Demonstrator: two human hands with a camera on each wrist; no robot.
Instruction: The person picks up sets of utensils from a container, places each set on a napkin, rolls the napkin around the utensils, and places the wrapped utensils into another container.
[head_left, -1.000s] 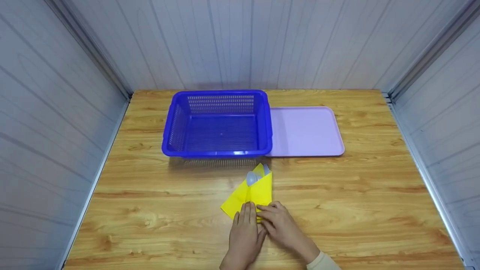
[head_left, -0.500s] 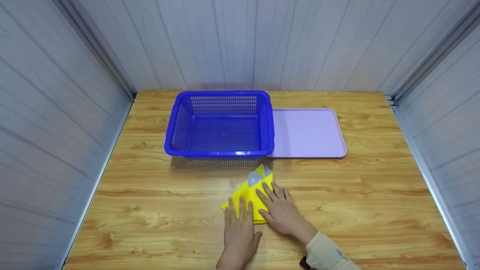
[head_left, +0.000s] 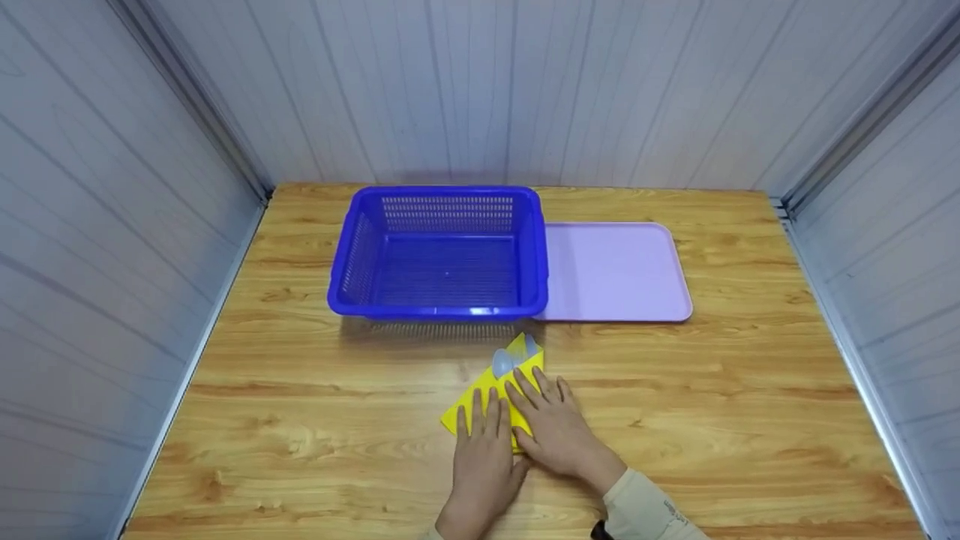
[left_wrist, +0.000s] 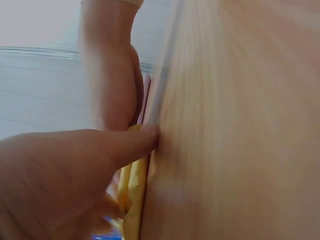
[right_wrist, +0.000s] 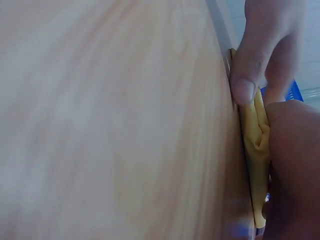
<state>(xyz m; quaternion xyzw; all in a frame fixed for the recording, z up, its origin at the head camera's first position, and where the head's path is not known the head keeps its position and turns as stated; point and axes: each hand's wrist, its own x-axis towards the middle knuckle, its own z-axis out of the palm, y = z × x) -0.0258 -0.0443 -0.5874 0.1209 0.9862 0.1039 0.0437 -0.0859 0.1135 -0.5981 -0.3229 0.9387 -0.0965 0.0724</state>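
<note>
A yellow folded napkin (head_left: 489, 377) lies on the wooden table, its layers seen edge-on in the left wrist view (left_wrist: 136, 192) and right wrist view. Out of its upper fold stick a clear plastic spoon (head_left: 502, 363) and another pale utensil (head_left: 531, 346), whose kind I cannot tell. The rest of both is hidden inside. My left hand (head_left: 484, 457) rests with straight fingers on the napkin's lower left part. Spread over its right side are the fingers of my right hand (head_left: 559, 431). Both hands press flat, close beside each other.
Behind the napkin stands a blue plastic basket (head_left: 439, 310) with perforated sides. A pink tray (head_left: 615, 274) lies to its right, partly covered from view by the basket. Pale panel walls (head_left: 480, 90) close off the table at the back and both sides.
My right hand has moved up onto the napkin and spread its fingers. The left hand drew slightly back and left, opening its fingers, then came forward onto the napkin again.
</note>
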